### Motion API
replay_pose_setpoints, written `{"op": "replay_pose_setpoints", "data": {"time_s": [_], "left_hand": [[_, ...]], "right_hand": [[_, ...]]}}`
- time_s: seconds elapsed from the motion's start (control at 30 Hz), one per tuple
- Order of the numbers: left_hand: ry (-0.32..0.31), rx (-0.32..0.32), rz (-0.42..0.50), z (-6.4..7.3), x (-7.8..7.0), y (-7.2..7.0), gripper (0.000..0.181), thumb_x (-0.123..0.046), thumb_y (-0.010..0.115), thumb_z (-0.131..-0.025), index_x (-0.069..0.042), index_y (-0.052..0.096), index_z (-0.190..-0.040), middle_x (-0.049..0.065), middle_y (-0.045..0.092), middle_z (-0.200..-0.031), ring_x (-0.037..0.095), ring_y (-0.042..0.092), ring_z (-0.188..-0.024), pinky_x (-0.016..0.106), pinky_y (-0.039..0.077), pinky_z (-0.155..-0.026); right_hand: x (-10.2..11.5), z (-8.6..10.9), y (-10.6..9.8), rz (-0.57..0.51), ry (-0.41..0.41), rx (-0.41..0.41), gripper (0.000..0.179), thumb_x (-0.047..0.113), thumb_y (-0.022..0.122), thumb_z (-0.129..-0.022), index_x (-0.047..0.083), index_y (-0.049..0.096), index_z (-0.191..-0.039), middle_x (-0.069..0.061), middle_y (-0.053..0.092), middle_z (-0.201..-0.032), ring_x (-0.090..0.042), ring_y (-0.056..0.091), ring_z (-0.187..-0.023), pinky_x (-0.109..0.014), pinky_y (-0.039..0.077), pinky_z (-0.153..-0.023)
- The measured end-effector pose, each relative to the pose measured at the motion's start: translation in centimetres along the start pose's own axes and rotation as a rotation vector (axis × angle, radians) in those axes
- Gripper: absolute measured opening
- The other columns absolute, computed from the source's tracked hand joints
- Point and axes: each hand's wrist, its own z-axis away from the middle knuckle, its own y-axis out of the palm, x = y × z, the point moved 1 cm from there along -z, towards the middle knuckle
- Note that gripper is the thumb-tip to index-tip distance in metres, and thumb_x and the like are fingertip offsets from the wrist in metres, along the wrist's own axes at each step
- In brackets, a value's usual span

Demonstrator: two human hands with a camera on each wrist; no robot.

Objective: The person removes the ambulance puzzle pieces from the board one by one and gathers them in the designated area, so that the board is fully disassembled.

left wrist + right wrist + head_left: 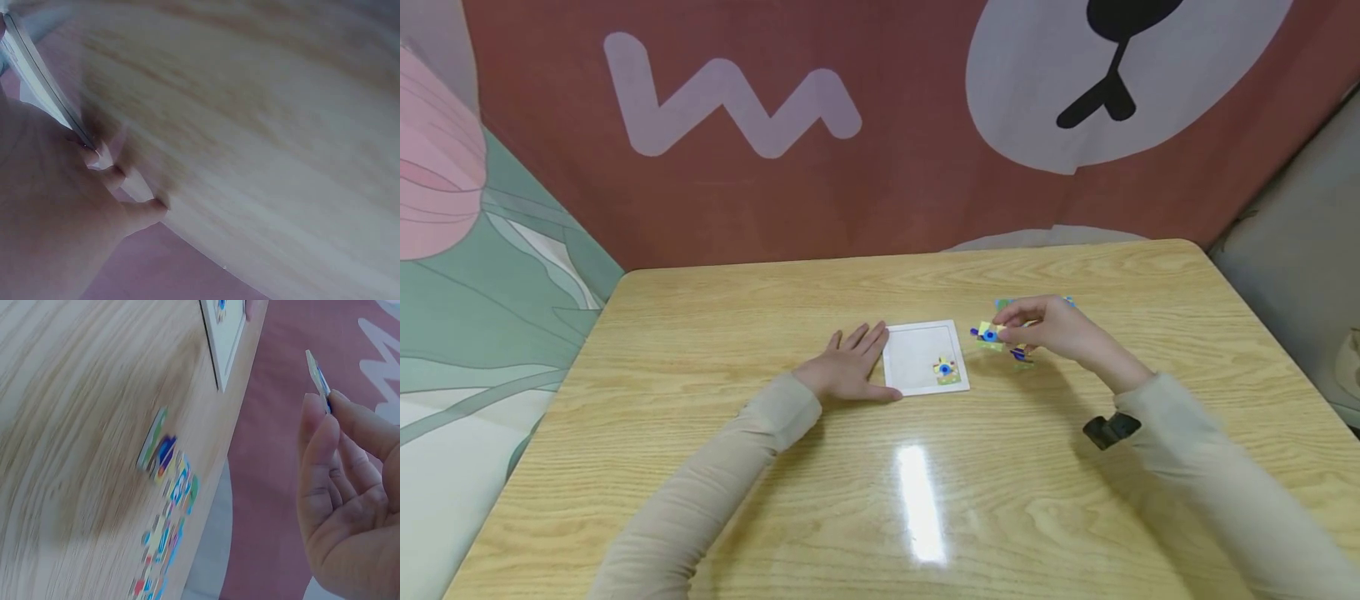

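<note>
A square white puzzle tray [917,354] lies on the table with one printed jigsaw piece [946,370] in its near right corner. My left hand [848,367] rests against the tray's left side, fingers spread and thumb along its near edge. Above the table, just right of the tray, my right hand [1047,327] pinches a yellow and blue jigsaw piece [987,335] between thumb and fingertips. The right wrist view shows that held piece [317,380] nearly edge-on. Below it lie several loose jigsaw pieces [164,528], partly hidden by the right hand in the head view.
The wood-grain table [760,500] ends at a reddish printed wall covering [850,208] at the back. A dark device [1111,430] sits at the right sleeve's cuff. A bright light reflection [921,500] shows on the near tabletop.
</note>
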Motion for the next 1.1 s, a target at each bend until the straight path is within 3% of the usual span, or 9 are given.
{"op": "replay_pose_setpoints", "data": {"time_s": [0.23,0.5,0.8,1.1], "left_hand": [[-0.007,0.002,-0.014,0.0,0.0,0.0,0.104,-0.074,0.042,-0.086,-0.015,-0.010,-0.154,-0.001,-0.015,-0.162,0.023,-0.009,-0.151,0.055,0.000,-0.120],[-0.004,-0.005,-0.001,-0.1,0.1,0.0,0.104,-0.073,0.043,-0.086,-0.014,-0.009,-0.154,-0.001,-0.014,-0.162,0.023,-0.008,-0.151,0.055,-0.001,-0.120],[-0.005,0.003,-0.005,0.0,0.0,-0.1,0.104,-0.072,0.043,-0.086,-0.014,-0.010,-0.154,-0.001,-0.014,-0.162,0.023,-0.009,-0.151,0.055,-0.001,-0.120],[0.001,0.005,0.000,0.2,-0.1,-0.2,0.103,-0.071,0.044,-0.087,-0.014,-0.009,-0.154,0.000,-0.015,-0.162,0.024,-0.010,-0.151,0.056,-0.001,-0.120]], "right_hand": [[-1.2,0.5,-1.5,0.012,0.042,-0.016,0.038,0.025,0.065,-0.091,0.002,0.062,-0.122,-0.003,0.065,-0.101,-0.013,0.065,-0.085,-0.034,0.056,-0.079],[-2.8,0.8,-2.8,0.018,0.051,0.003,0.040,0.017,0.060,-0.094,-0.001,0.055,-0.129,-0.015,0.063,-0.115,0.003,0.062,-0.085,-0.032,0.055,-0.084],[-4.1,1.0,-3.4,0.032,0.058,-0.004,0.041,0.010,0.057,-0.095,-0.007,0.052,-0.132,-0.014,0.064,-0.111,0.001,0.063,-0.084,-0.030,0.055,-0.082],[-5.4,1.0,-3.8,0.050,0.076,0.015,0.039,0.007,0.052,-0.097,-0.009,0.050,-0.132,-0.029,0.055,-0.125,0.009,0.056,-0.086,-0.038,0.055,-0.087]]}}
